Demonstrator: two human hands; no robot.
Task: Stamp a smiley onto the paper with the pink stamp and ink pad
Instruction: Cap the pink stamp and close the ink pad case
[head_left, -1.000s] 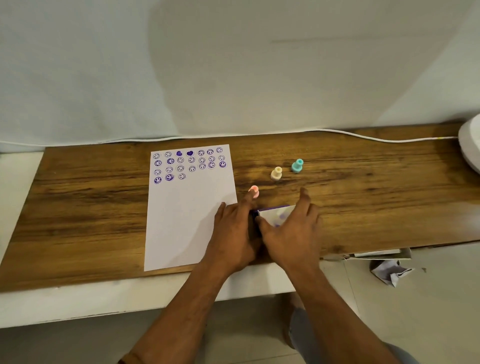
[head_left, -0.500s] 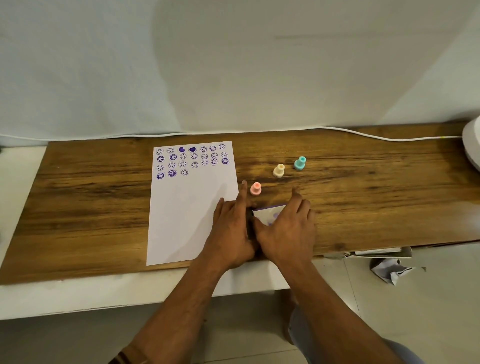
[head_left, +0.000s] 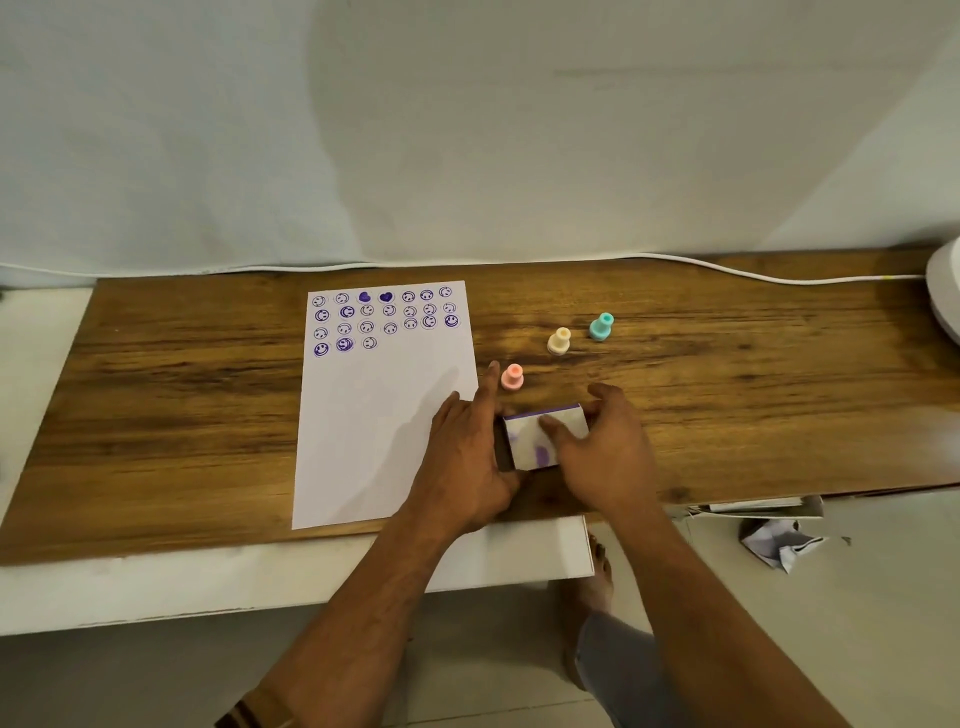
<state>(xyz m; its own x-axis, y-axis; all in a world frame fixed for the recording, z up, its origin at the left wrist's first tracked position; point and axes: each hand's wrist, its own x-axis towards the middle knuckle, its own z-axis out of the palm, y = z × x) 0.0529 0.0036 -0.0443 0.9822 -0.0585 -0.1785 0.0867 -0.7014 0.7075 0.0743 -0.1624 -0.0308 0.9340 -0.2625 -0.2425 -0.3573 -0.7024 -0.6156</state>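
Note:
A white paper (head_left: 379, 426) lies on the wooden board (head_left: 182, 415), with rows of purple smileys and two hearts printed near its top. The pink stamp (head_left: 512, 376) stands upright on the board just right of the paper. In front of it sits the ink pad (head_left: 535, 441), a small white case with purple smears and a purple far edge. My left hand (head_left: 467, 457) grips the pad's left side, its forefinger stretched toward the pink stamp. My right hand (head_left: 597, 452) holds the pad's right side, thumb lying on the lid.
A cream stamp (head_left: 559, 341) and a teal stamp (head_left: 601, 327) stand further right on the board. A white cable (head_left: 727, 267) runs along the back edge to a white object (head_left: 943, 291) at the far right. Crumpled paper (head_left: 779, 540) lies on the floor.
My right fingers have drawn back off the far edge of the ink pad, so more of its lid shows. Both hands have stayed at the pad; the stamps have not moved.

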